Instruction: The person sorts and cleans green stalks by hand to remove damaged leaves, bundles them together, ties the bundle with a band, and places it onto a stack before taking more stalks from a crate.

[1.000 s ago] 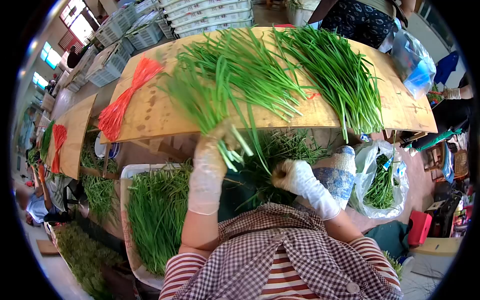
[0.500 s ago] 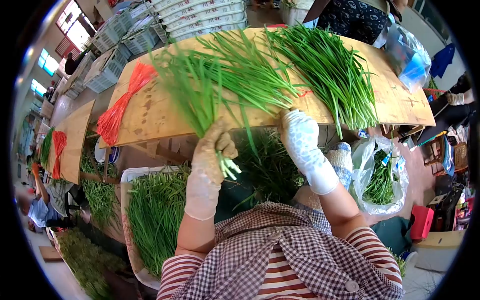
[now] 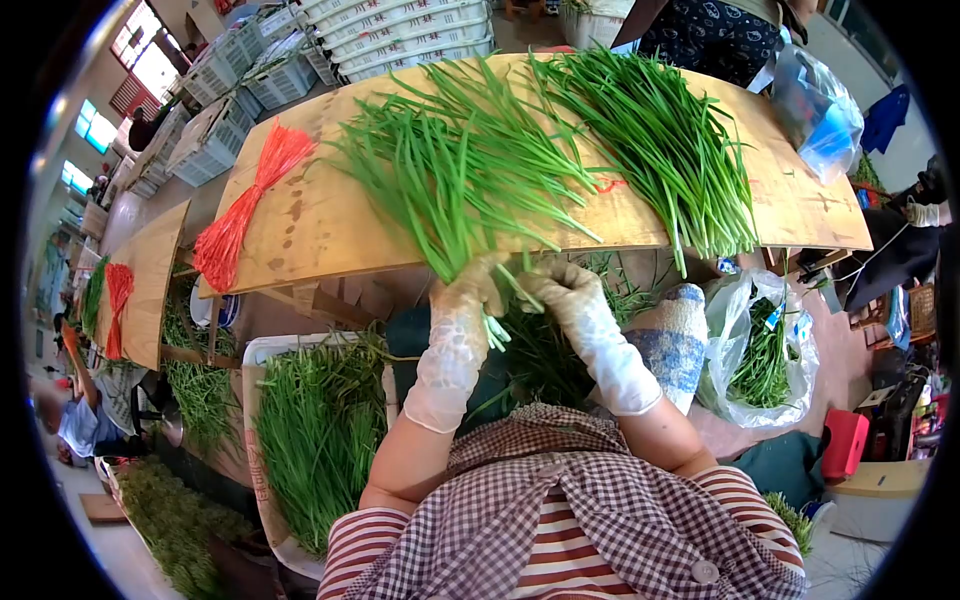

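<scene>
My left hand (image 3: 468, 288), in a soiled, pale glove, is closed round the lower part of a bunch of garlic chives (image 3: 440, 200). Its green leaves fan out over the table edge, and the pale stem ends stick out below my fist. Close beside it, my gloved right hand (image 3: 568, 290) pinches a chive stalk (image 3: 516, 286) at the bunch's base. A loose layer of chives (image 3: 500, 150) lies behind the held bunch, partly covered by it. To the right rests a thicker pile of chives (image 3: 660, 150), stems toward me.
Red plastic ties (image 3: 255, 195) lie at the left of the wooden table (image 3: 310, 225). A white crate of greens (image 3: 315, 440) stands at my lower left, a plastic bag of greens (image 3: 758, 360) at the right. Stacked white crates (image 3: 400, 35) and a person (image 3: 710, 35) are beyond the table.
My left hand has moved right and slightly down with its bunch. My right hand has come off the table edge, down and left, to the stem ends.
</scene>
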`<state>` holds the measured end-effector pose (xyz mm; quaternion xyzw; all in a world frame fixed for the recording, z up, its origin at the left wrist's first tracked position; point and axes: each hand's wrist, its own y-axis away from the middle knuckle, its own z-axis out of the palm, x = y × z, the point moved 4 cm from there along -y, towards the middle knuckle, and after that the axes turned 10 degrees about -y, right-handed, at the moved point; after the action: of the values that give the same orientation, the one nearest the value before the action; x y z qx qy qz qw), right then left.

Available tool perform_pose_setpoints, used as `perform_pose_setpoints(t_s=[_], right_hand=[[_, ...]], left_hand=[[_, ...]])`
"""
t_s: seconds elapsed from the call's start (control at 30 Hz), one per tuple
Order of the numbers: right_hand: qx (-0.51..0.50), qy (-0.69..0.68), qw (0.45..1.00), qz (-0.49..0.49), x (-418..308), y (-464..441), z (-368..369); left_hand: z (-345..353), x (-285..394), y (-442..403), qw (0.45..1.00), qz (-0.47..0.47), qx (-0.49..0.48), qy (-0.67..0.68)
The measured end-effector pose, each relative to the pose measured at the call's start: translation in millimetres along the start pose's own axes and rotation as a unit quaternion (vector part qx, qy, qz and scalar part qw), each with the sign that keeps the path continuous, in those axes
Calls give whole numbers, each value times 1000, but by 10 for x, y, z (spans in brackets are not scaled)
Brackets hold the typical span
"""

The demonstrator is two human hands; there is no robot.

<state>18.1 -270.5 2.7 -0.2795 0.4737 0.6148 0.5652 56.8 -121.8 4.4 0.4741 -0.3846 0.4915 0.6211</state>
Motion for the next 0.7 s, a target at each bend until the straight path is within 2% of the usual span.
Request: perform_pose_setpoints(t_s=[0.07, 0.1, 0.13, 0.17, 0.2, 0.23, 0.3, 0.33, 0.37, 0.43, 0.5, 0.6, 0.7], right_hand=[[-94, 136, 986, 31, 112, 106, -204], [-140, 204, 968, 44, 155, 166, -294], [-201, 428, 881, 16, 126, 281, -304], [-248, 624, 741, -11, 104, 377, -331], [-266, 683, 680, 15, 161, 368, -461], [-120, 715, 687, -54, -64, 400, -373], [60, 580, 766, -271, -416, 371, -399], [109, 585, 732, -331, -614, 359, -326], [159, 583, 695, -389, -794, 335, -251], [157, 631, 610, -452, -848, 129, -232], [79, 651, 610, -446, -785, -70, -294], [165, 590, 691, -384, -759, -1, -252], [79, 447, 840, -297, -655, 227, -41]], left_hand=[[-138, 71, -79, 998, 47, 31, 21], [-108, 328, -6, 998, -11, 52, 38], [-75, 622, 109, 997, -3, 80, 17], [-222, 641, 38, 992, 52, -21, 111], [-179, 849, 91, 980, 90, -61, 167], [-102, 1073, 185, 961, 126, -100, 223], [-93, 1063, 234, 988, 32, 10, 149], [-108, 1047, 245, 992, -12, 65, 109], [-73, 948, 182, 983, -24, -35, 180], [-59, 680, 107, 921, -56, -232, 308], [-45, 523, 148, 959, -34, -179, 216], [-2, 361, 178, 991, -71, -66, 90], [94, 217, 168, 990, -107, -51, 76]])
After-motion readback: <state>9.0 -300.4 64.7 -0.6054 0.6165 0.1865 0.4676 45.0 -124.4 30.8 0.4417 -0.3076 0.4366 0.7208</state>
